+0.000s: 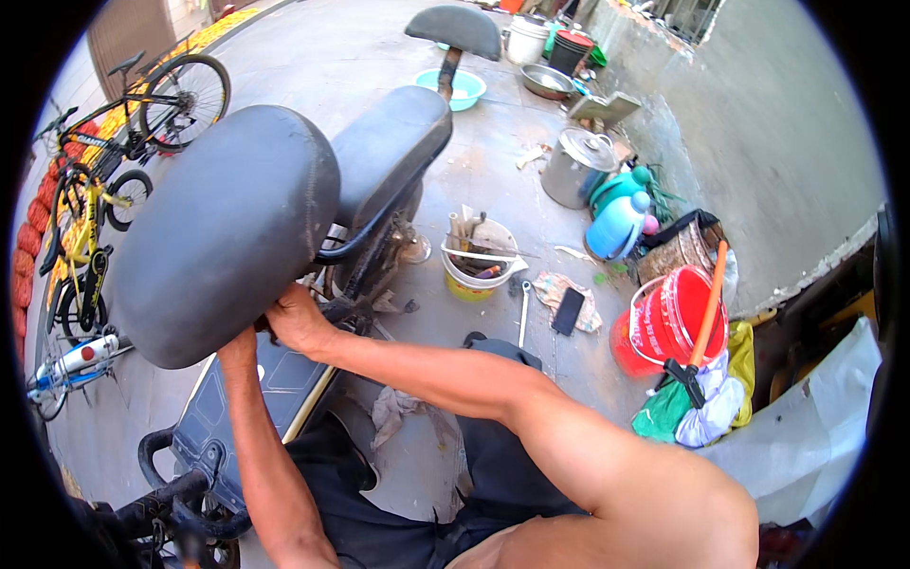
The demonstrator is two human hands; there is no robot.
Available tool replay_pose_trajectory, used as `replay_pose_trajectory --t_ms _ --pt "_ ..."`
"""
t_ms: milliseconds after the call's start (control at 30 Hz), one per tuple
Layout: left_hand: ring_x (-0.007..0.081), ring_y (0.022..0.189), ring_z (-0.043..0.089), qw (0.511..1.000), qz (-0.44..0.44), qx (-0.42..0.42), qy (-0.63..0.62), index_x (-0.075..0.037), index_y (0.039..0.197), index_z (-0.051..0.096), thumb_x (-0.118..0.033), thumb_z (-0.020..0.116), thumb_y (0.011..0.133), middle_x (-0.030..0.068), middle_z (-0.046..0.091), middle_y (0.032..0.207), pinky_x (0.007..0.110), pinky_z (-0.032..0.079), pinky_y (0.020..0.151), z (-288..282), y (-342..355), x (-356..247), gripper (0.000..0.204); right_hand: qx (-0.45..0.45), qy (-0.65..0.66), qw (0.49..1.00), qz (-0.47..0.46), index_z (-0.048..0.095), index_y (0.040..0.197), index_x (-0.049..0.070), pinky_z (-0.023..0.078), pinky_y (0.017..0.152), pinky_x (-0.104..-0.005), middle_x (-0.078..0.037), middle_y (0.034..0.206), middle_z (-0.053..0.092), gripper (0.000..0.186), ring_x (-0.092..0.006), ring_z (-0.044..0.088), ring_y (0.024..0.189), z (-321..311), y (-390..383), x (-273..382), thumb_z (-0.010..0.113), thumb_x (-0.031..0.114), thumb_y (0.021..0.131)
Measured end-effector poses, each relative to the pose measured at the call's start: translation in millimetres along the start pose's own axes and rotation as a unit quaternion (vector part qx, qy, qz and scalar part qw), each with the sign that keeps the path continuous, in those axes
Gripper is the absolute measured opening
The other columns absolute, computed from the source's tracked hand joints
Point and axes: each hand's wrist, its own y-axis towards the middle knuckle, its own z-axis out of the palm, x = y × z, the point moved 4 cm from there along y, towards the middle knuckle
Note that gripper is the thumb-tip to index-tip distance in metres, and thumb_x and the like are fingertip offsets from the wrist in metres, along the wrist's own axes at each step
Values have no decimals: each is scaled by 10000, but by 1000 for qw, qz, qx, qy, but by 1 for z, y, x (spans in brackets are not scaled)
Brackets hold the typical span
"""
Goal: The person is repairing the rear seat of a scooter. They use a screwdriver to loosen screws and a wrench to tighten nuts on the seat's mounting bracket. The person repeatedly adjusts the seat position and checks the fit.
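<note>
A large black scooter seat (227,228) stands tilted up in front of me. My left hand (237,347) reaches under its near lower edge, and the seat hides the fingers. Close beside it, my right hand (300,317) is bent in against the seat's underside; its fingertips are also out of sight. What either hand holds there does not show. Behind rises the longer rear seat (393,142) with a padded backrest (455,30). Below the hands lies the scooter's dark footboard (237,427), with the handlebar (180,493) at the lower left.
A tool bucket (477,280) stands right of the scooter, beside a wrench (524,313) and a phone (569,311) on a cloth. Farther right are a red bucket (664,322) with an orange-handled tool, jugs (618,226) and a lidded pot (578,166). Bicycles (95,247) stand left.
</note>
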Motion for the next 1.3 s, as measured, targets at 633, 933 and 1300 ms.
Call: replay_pose_trajectory --t_ms 633,933,1300 --pt "268 1157 554 998 -34 3 -57 -21 1263 565 -252 678 886 138 603 1256 403 403 993 1 2 13 457 14 45 998 -31 607 1049 -28 463 829 -298 -55 1045 635 150 -99 529 980 26 -1 -1 552 60 940" --pt "279 1144 564 998 -34 45 -34 -27 1258 574 -279 673 886 150 611 1244 418 406 988 -5 6 6 460 17 105 994 -1 603 1071 -30 457 864 -300 -64 1062 631 174 -115 525 1024 28 -2 -3 563 79 941" --pt "258 1042 603 995 -65 62 -53 -13 1216 598 -280 642 902 142 657 1127 409 429 935 -12 9 3 415 1 73 997 39 618 972 -44 481 721 -289 -43 891 658 201 -82 554 855 19 -2 -10 601 154 944"
